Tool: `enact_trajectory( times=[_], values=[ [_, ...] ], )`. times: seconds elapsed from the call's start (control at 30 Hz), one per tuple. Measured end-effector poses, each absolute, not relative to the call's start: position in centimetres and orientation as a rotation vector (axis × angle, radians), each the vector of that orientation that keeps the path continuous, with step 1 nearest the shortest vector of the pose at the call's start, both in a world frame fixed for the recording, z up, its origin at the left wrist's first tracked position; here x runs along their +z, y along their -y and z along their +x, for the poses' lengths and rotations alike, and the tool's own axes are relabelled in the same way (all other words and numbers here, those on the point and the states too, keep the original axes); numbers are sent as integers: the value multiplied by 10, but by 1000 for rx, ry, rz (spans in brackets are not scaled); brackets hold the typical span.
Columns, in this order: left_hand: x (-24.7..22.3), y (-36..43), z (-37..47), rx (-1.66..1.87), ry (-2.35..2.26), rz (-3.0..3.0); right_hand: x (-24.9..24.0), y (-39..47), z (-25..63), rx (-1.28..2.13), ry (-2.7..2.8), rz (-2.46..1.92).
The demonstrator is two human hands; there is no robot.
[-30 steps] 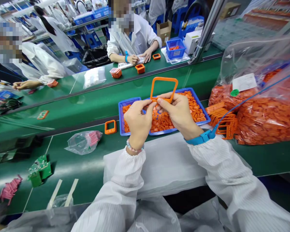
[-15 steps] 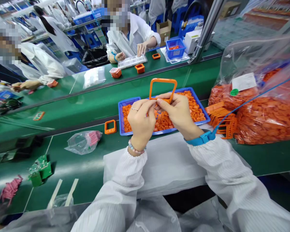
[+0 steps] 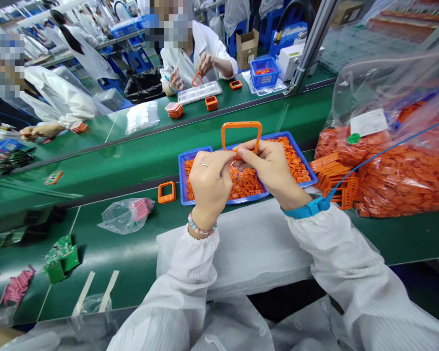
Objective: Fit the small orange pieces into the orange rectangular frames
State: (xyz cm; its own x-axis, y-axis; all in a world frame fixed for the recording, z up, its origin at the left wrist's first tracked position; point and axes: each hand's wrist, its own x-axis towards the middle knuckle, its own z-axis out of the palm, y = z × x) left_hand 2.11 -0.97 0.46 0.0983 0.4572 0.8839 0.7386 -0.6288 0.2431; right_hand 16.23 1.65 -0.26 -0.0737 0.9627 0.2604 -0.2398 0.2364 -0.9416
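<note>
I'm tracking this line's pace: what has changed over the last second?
The held orange frame shifted slightly left and down in view. On the green belt, a small orange-rimmed part moved left. Across it, a co-worker's hand now holds an orange piece above the white tray. Unchanged: the left hand and right hand grip the frame.

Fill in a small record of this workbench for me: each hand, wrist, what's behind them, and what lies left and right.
Left hand: at the lower edge of an orange frame; exact grip hidden
Right hand: holding the same frame
Right wrist: blue strap
Behind hands: blue trays of small orange parts
Left: second orange frame; clear bag with pink pieces
Right: large clear bag of orange pieces
</note>
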Motion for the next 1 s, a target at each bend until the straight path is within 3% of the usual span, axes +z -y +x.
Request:
enact_trajectory(
  times=[0.53,1.0],
  values=[
    [8,14,23,-1661,1130,-2152,5,-14,166,1242,1211,-784],
    [5,16,28,-1837,1522,-2303,2,-9,164,1237,1108,-745]
  ],
)
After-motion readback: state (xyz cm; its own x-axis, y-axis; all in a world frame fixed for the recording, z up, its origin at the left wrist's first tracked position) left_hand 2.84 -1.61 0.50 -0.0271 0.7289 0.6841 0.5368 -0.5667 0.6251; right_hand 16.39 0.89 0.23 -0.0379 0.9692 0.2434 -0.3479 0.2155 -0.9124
